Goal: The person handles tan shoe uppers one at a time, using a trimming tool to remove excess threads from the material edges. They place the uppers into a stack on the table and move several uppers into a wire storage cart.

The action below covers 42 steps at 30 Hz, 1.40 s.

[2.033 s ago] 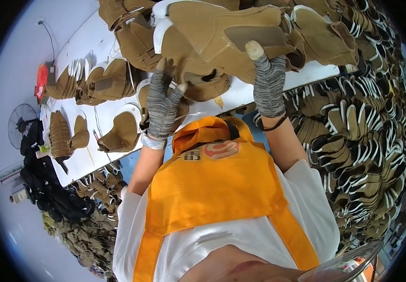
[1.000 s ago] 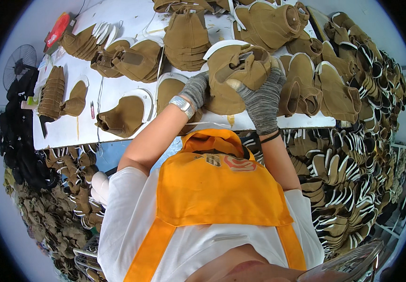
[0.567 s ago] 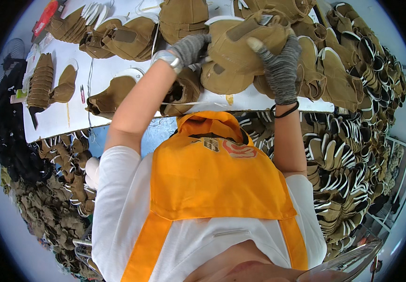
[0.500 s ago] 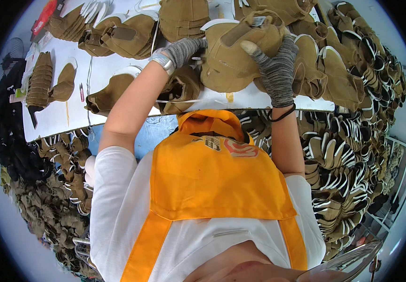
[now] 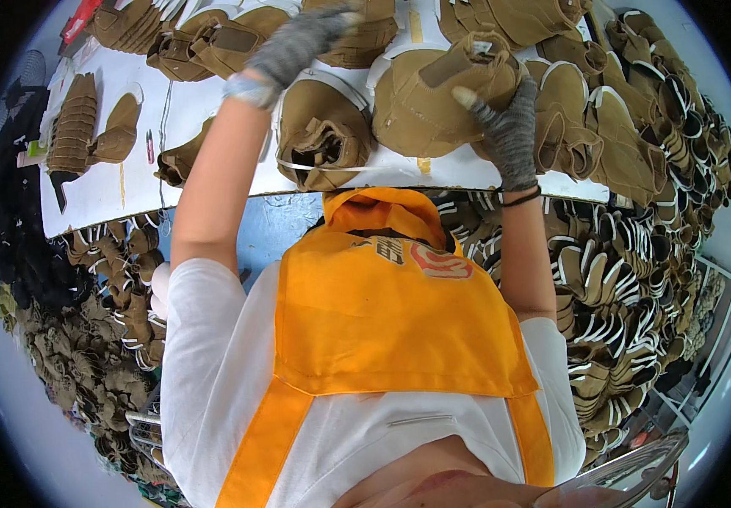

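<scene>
A brown shoe upper [image 5: 420, 106] with a white edge rests on the white table in front of me. My right hand [image 5: 508, 135], in a grey knit glove, is closed on its right side, the thumb on the near face and the other fingers partly hidden. My left hand [image 5: 298, 51], gloved alike, is over the far part of the table beside a stack of brown uppers [image 5: 361, 38]. Motion blurs its fingers, so its grip cannot be made out. Between my arms lies another brown upper [image 5: 319, 127], its opening toward me and a white strip across its near side.
More brown uppers [image 5: 624, 140] lie along the table's right side. Folded brown pieces [image 5: 73, 127] and a small red tool [image 5: 150, 148] are at the left. Heaps of white-edged uppers [image 5: 611, 279] stand right of me, with darker piles [image 5: 77, 364] at lower left.
My left hand has left the uppers near the middle and moved up and left, uncovering the upper between my arms. My right hand stays on its upper, which has shifted slightly right.
</scene>
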{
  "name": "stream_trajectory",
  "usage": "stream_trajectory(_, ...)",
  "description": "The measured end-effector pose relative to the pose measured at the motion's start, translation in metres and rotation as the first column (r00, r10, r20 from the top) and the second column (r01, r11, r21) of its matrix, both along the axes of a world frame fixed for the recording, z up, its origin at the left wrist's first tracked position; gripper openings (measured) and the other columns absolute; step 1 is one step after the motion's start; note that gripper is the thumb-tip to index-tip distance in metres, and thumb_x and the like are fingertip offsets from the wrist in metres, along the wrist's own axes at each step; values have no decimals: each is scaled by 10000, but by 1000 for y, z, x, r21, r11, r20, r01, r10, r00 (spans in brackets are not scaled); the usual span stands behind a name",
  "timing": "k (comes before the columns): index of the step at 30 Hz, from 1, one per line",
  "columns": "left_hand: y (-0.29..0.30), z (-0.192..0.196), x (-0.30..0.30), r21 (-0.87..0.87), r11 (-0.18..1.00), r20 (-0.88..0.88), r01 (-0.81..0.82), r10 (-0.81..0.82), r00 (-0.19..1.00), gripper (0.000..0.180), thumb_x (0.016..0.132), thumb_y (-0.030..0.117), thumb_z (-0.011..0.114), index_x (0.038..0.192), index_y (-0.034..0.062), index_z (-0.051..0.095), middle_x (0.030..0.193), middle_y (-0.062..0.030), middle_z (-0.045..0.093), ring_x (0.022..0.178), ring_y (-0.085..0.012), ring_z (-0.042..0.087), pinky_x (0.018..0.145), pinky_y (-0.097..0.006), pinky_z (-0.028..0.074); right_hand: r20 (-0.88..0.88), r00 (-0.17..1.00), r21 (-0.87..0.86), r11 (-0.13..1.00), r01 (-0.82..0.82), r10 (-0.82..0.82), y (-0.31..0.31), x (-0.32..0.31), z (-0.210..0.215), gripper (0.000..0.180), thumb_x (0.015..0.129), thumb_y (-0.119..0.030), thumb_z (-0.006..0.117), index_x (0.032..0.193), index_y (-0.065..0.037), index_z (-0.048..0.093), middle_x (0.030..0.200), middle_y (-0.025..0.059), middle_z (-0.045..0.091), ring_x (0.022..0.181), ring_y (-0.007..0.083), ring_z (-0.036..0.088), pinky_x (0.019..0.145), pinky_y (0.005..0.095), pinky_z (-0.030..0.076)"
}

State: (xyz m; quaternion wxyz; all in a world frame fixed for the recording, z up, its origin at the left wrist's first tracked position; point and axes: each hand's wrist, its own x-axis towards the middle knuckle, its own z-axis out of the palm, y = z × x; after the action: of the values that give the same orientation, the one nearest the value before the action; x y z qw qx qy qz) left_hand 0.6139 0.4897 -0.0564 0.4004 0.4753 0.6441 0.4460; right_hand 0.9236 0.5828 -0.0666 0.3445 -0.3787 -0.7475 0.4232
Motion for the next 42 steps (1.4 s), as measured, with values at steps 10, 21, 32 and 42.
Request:
stream_trajectory(10, -133, -21, 30, -114, 959, 91, -261, 271, 958, 470, 913, 327, 651, 1261, 19, 578, 1165, -103, 636, 1076, -169, 572, 982, -311, 428, -300, 954, -128, 990, -62, 21, -30, -7, -13, 867, 690, -194, 878, 1322, -85, 295, 1309, 100, 404, 1199, 224, 444, 1029, 379, 436)
stream_trajectory(21, -137, -59, 72, -25, 987, -169, -162, 155, 973, 469, 873, 230, 672, 1284, 43, 546, 1171, -184, 615, 1092, -325, 589, 948, -380, 463, -149, 988, 15, 999, 35, -32, -48, 18, -34, 971, 649, -263, 897, 1351, -123, 241, 1341, 143, 361, 1231, 283, 452, 1048, 401, 448)
stream_trajectory(32, -43, 21, 85, 256, 910, -495, 326, -166, 853, 896, 729, 411, 782, 1443, 64, 368, 1414, -211, 436, 1334, -376, 376, 1119, -459, 254, -167, 986, 219, 974, 55, -18, -78, 9, -31, 943, 686, -265, 872, 1378, -91, 256, 1333, 152, 383, 1218, 270, 476, 1011, 391, 471)
stream_trajectory(42, 10, -5, 105, -78, 825, -478, 559, -523, 706, 1028, 603, 294, 885, 1442, 58, 341, 1419, -209, 429, 1303, -371, 421, 1115, -421, 305, -201, 979, 48, 997, 52, -42, -69, 18, -65, 952, 671, -219, 872, 1391, -59, 271, 1326, 164, 398, 1219, 279, 477, 1006, 380, 460)
